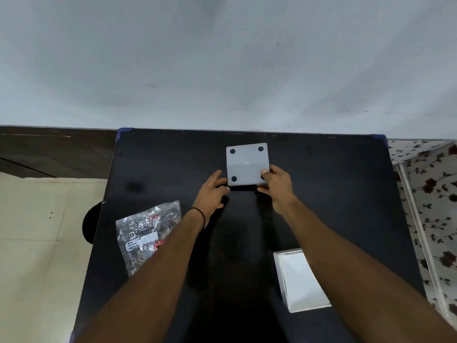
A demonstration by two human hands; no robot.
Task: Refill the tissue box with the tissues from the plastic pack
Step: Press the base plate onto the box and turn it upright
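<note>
Fingertips of both hands press against a white square panel [247, 164] with four black dots at its corners, near the far edge of a black table [321, 184]. The right hand [277, 185] grips the panel's near right corner, thumb on top over one dot, fingers curled under the edge. The left hand [212, 191] touches the panel's near left corner with thumb and fingertips; whether it truly grasps or merely steadies it cannot be told. A thin black band [200, 215] circles the left wrist, and both bare forearms reach in from the near edge of the table.

Nearer than the panel and to its left, a crinkled clear plastic pack [146, 233] with a white label lies flat on the table, partly hidden by the left forearm. Nearer than the panel and to its right, a white box [300, 280] rests on the table, touched by neither hand. Beyond the panel rises a pale wall [222, 58]; to the table's right hangs flowered cloth [430, 194], to its left lies tiled floor [37, 243].
</note>
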